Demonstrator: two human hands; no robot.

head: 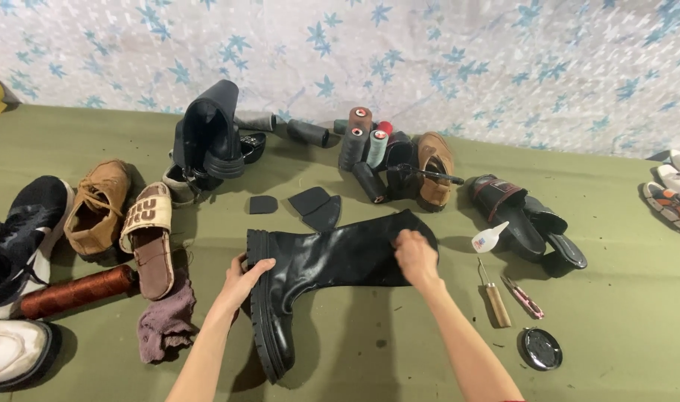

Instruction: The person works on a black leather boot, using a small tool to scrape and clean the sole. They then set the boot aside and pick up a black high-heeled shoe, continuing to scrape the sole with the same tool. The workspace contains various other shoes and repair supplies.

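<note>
Head view
Boot: a tall black boot [332, 260] lies on its side on the green cloth [623, 313], near the middle; it is the landmark for all places below.
Boot look: glossy black leather with soft highlights, a long shaft pointing right and away, a thick ridged black sole turned toward the left and the near edge.
Left hand: the left hand [247, 279] touches the heel end of the boot, fingers curled around the edge of the sole, grasping it.
Right hand: the right hand [414, 253] rests on the upper shaft of the boot, fingers bent and pressing on the leather; if they pinch something, I cannot tell.
Left of the boot: a purple rag [165, 320], a brown thread spool [75, 292], a beige sandal [148, 234].
Behind the boot: flat black sole pieces [314, 207] and upright thread cones [364, 141].
Right of the boot: a small glue bottle [489, 238], an awl with wooden handle [495, 298], a round black tin lid [541, 348].
</note>
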